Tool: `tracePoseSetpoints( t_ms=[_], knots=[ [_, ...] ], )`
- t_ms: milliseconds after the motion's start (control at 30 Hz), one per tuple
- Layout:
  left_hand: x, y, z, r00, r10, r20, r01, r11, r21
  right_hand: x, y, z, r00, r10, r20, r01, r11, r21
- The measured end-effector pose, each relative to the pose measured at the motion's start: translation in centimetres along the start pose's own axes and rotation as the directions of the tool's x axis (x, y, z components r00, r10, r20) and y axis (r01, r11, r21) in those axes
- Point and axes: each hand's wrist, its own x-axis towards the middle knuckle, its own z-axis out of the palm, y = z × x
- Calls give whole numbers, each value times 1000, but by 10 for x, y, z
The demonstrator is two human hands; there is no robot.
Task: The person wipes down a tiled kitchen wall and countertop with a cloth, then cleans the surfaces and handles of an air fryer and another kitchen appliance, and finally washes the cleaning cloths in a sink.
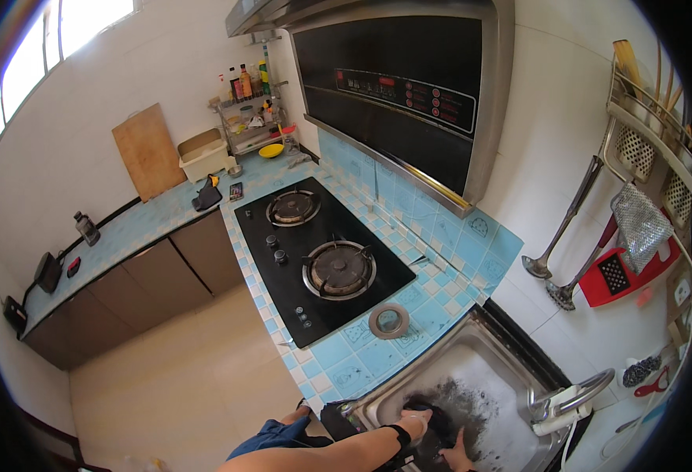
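Note:
Both of my hands are down in the stainless steel sink (375,407), among white suds (480,374) streaked with black grime. My left hand (416,422), with a black band on its wrist, grips a dark, wet object (438,420); its fingertips are hidden, and whether this is a cloth or something else is unclear. Close by, at the lower edge of the picture, my right hand (457,454) touches the dark mass with thumb and fingers spread. What lies under the right fingers is hidden by dark water and foam.
A faucet (576,401) stands at the sink's right. Beyond the sink are a round metal ring (389,321) and a black two-burner gas hob (322,259) on the tiled counter. The range hood (393,88) hangs above. Ladles (570,212) and a red grater (617,277) hang on the right wall.

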Motion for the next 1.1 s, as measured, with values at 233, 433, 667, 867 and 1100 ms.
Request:
tracePoseSetpoints(
  t_ms=[233,433,667,867,1100],
  knots=[
    [24,9,23,996,91,-7,-85,903,-420,-50,-104,-16,938,-342,-59,327,811,486],
    [15,5,48,919,384,86,-333,875,-351,-61,-135,10,587,-593,-551,678,732,-66],
    [48,-18,75,863,438,251,-441,896,-48,58,-30,-9,872,-101,-479,157,985,77],
    [89,-31,69,854,455,253,-475,880,21,62,21,-37,962,34,-270,-163,866,-473],
    [35,-14,35,899,427,99,-424,904,-48,78,27,13,964,24,267,200,596,-778]
  ],
)
